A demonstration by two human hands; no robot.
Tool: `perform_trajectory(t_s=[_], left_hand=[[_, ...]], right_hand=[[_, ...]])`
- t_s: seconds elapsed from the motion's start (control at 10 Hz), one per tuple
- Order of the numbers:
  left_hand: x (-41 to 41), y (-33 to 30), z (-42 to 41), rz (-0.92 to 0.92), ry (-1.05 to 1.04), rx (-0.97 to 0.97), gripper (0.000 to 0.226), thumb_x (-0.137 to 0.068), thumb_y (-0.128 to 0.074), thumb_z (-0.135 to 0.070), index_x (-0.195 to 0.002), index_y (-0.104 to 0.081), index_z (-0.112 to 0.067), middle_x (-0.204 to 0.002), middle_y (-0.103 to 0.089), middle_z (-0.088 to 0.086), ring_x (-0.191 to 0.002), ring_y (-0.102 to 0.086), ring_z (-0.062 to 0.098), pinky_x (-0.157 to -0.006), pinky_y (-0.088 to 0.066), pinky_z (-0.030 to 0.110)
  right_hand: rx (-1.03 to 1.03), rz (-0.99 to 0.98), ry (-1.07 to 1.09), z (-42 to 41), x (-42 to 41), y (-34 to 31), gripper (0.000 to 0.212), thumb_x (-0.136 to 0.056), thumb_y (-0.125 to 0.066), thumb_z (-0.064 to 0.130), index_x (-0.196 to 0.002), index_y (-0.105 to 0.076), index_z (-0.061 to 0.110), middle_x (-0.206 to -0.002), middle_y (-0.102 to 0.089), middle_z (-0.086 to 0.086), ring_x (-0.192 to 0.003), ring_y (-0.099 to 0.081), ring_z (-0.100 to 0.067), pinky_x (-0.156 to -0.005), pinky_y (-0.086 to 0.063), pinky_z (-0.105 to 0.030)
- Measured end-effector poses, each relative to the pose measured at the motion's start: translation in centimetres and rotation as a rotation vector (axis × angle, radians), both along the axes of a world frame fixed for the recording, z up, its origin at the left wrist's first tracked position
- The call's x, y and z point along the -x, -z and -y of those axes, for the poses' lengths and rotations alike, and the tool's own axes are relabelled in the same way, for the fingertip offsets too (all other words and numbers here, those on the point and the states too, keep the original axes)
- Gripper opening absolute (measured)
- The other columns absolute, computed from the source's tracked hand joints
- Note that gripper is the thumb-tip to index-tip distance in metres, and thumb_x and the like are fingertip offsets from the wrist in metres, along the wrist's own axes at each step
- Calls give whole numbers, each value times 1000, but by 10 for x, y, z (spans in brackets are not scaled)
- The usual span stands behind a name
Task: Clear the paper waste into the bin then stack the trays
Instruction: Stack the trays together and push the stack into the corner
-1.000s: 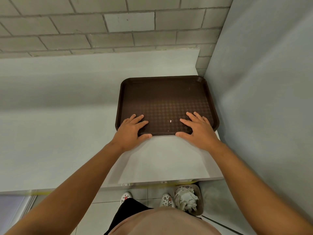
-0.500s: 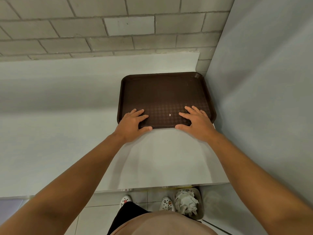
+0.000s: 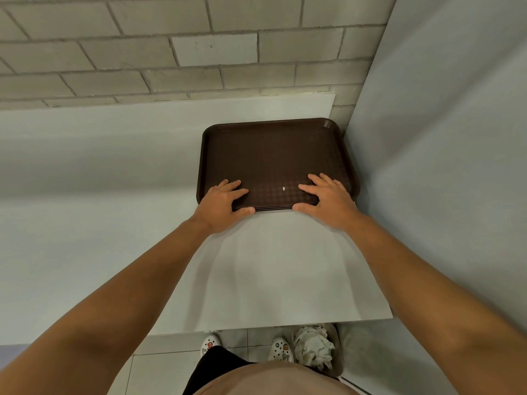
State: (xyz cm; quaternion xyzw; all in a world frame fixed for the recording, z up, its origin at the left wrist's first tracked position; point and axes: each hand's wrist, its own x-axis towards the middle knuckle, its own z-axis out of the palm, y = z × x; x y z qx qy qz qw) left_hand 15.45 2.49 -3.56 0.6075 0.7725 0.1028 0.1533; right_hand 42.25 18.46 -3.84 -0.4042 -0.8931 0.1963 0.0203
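Note:
A stack of dark brown trays (image 3: 273,155) lies on the white counter (image 3: 85,223), tucked toward the far right corner. My left hand (image 3: 221,203) rests flat on the top tray's near left edge, fingers straight, thumb against the front rim. My right hand (image 3: 328,199) lies flat on the near right edge the same way. A tiny white scrap (image 3: 283,188) sits on the tray between my hands. On the floor below the counter's front edge, a bin (image 3: 336,363) holds crumpled paper (image 3: 312,347).
A grey brick wall (image 3: 199,47) backs the counter. A plain grey partition (image 3: 442,166) closes off the right side, close to the trays. My white shoes (image 3: 281,349) stand on the tiled floor beside the bin.
Both hands have pushed the tray stack away from me, toward the back wall and the right corner. More bare counter shows in front of the trays.

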Motion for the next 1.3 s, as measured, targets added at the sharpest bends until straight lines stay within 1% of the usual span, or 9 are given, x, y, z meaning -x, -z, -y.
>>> perform_trajectory(t_s=[0.7,1.3], left_hand=[[13,1,-24,-5,6,9,69,-90,-52,-67,-147,-47,-29,-161,-33,-2,-152,-20,27,-121,-21,47],[20,0,-26,16,1,13,68,-89,-53,-67,-146,-48,-31,-160,-34,-4,-152,-19,26,-120,-22,46]], right_hand=[[-14,-2,-10,-24,12,1,78,-82,-51,81,-147,-48,38,-165,-28,4,-154,-15,-20,-125,-12,-49],[1,1,-7,-25,18,-3,75,-85,-53,78,-147,-48,37,-165,-26,4,-155,-14,-21,-125,-11,-48]])
